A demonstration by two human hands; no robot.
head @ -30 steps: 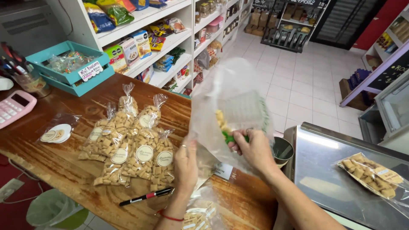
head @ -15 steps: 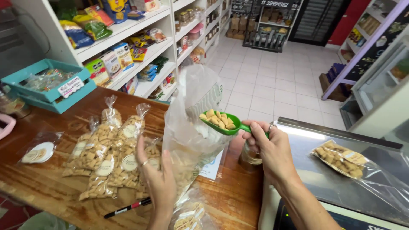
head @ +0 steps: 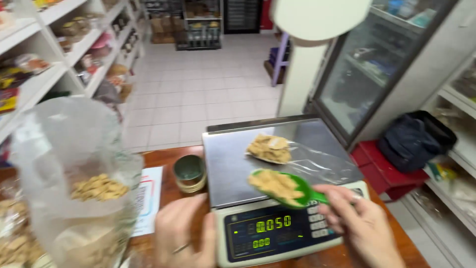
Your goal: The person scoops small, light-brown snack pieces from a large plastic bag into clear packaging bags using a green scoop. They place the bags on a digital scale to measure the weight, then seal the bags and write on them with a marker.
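**Inspector A:** Report on the right hand [head: 359, 223].

**Inspector B:** Its fingers are closed around the handle of a green scoop [head: 290, 187]. The scoop is heaped with pale crackers and held level over the near edge of the scale [head: 233, 168], presumably so nothing spills.

**Inspector A:** And the scale itself?

**Inspector B:** It stands on the wooden counter [head: 163, 159]. A small clear bag [head: 297, 156] lies on its steel pan, mouth toward the scoop, with a portion of crackers already inside. The display is lit green.

**Inspector A:** Left hand [head: 186, 231]?

**Inspector B:** Resting on the counter at the near left corner of the scale, fingers loosely together and curled. I cannot tell whether it grips anything; it sits just beside the big clear bag [head: 74, 173], which stands upright on the left with its mouth open and more crackers inside.

**Inspector A:** Anything else near?

**Inspector B:** A roll of tape [head: 190, 172] between the big bag and the scale, and a printed sheet [head: 148, 198] under the bag's edge. Shelves [head: 44, 74] run along the far left.
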